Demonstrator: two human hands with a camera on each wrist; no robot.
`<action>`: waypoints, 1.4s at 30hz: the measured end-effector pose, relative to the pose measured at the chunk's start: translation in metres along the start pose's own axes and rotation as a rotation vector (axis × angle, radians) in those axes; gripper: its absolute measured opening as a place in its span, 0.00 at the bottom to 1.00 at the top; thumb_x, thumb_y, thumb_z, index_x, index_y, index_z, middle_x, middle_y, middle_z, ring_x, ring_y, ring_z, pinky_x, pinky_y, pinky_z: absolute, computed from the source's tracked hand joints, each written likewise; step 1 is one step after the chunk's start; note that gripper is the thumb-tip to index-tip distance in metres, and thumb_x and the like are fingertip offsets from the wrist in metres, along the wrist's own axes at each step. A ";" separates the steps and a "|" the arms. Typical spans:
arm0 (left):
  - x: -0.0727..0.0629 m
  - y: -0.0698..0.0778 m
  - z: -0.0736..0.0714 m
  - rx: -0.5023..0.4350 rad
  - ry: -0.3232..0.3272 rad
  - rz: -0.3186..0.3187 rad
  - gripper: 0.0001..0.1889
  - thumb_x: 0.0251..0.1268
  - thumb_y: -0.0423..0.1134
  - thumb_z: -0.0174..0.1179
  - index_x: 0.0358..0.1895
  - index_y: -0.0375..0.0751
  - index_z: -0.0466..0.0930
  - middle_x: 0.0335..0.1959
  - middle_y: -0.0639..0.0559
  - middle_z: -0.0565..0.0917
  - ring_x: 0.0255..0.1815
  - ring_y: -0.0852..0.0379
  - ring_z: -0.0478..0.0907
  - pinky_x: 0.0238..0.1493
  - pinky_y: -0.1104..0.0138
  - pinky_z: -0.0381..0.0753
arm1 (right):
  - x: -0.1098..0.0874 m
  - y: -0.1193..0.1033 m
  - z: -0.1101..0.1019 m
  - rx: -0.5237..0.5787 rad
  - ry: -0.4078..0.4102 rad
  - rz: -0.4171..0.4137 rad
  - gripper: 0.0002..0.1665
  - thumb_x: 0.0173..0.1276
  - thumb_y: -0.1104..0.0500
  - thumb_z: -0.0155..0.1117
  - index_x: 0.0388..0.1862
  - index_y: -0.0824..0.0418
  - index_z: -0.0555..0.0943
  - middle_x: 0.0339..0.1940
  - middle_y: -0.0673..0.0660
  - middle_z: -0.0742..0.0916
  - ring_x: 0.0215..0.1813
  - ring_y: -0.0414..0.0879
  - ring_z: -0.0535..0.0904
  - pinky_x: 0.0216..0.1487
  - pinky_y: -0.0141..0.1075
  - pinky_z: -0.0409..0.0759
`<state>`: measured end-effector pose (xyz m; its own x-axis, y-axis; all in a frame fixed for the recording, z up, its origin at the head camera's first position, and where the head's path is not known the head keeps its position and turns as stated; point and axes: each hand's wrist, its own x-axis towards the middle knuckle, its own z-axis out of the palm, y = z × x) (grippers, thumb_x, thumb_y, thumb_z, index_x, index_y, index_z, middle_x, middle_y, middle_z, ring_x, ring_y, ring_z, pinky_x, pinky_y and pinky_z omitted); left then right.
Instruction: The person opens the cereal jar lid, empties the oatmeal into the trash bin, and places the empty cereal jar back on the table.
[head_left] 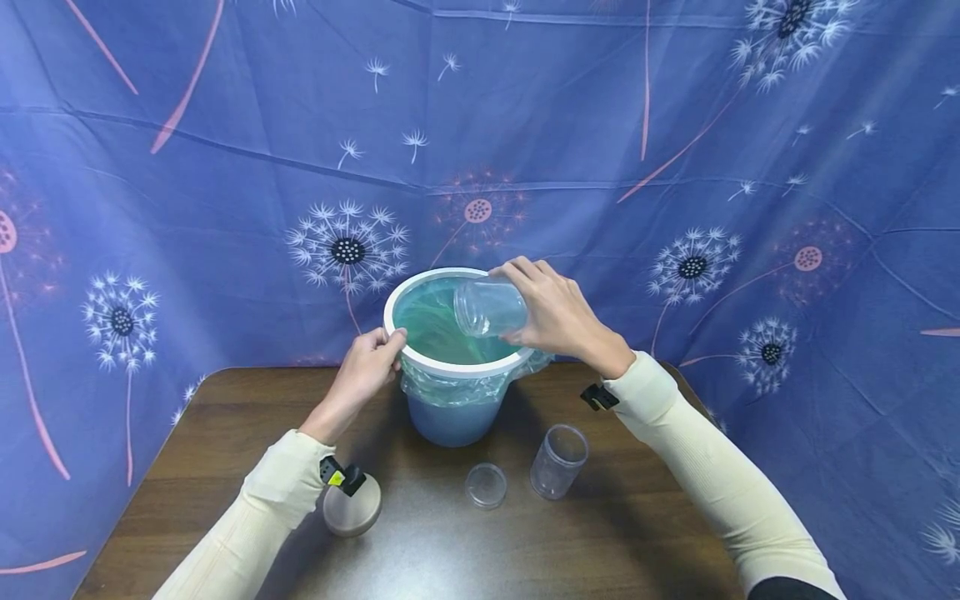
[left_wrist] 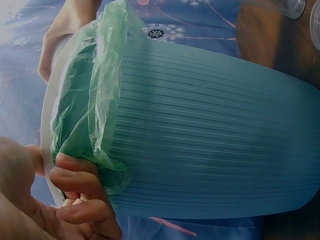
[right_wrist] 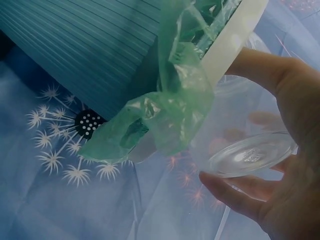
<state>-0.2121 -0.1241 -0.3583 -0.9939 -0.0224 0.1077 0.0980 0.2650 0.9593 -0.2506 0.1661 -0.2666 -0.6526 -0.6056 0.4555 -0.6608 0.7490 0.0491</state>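
Note:
A blue trash can (head_left: pixel 454 417) with a white rim ring (head_left: pixel 389 310) and a green plastic liner (left_wrist: pixel 107 80) stands on the table. My left hand (head_left: pixel 365 364) grips the ring on its left side, thumb on top and fingers curled below, over the liner's edge. Over the can's opening, my right hand (head_left: pixel 558 312) holds a clear plastic jar (head_left: pixel 491 307) tipped on its side, mouth toward the liner. In the right wrist view the jar's round base (right_wrist: pixel 252 155) faces out between thumb and fingers. I see no contents in the jar.
A second clear jar (head_left: pixel 558 462) stands on the wooden table (head_left: pixel 420 558), right of a clear round lid (head_left: pixel 486 486). Near my left wrist is a beige round object (head_left: pixel 352 505). A blue dandelion-print cloth (head_left: pixel 225 208) hangs behind the table.

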 end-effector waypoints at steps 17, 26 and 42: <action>-0.001 -0.002 0.000 0.008 -0.008 -0.004 0.20 0.82 0.48 0.57 0.28 0.43 0.71 0.23 0.53 0.77 0.21 0.61 0.69 0.27 0.68 0.68 | -0.001 0.000 -0.005 0.002 -0.011 0.019 0.55 0.46 0.45 0.92 0.73 0.51 0.76 0.66 0.55 0.82 0.61 0.60 0.81 0.40 0.56 0.85; 0.000 -0.003 -0.001 0.006 0.006 -0.001 0.20 0.82 0.49 0.57 0.28 0.43 0.71 0.23 0.53 0.77 0.21 0.61 0.69 0.27 0.69 0.68 | 0.004 -0.001 -0.022 0.064 0.100 0.017 0.56 0.43 0.45 0.93 0.72 0.52 0.77 0.66 0.54 0.82 0.62 0.58 0.80 0.44 0.55 0.85; 0.000 -0.004 0.001 0.013 0.022 0.008 0.21 0.82 0.49 0.56 0.28 0.43 0.70 0.24 0.52 0.78 0.21 0.61 0.70 0.27 0.69 0.68 | 0.004 -0.002 -0.008 0.015 -0.097 0.043 0.55 0.45 0.47 0.93 0.73 0.51 0.76 0.68 0.54 0.82 0.61 0.59 0.80 0.43 0.58 0.84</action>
<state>-0.2120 -0.1237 -0.3622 -0.9918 -0.0415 0.1209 0.1048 0.2778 0.9549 -0.2491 0.1643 -0.2574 -0.7126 -0.5967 0.3690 -0.6364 0.7711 0.0177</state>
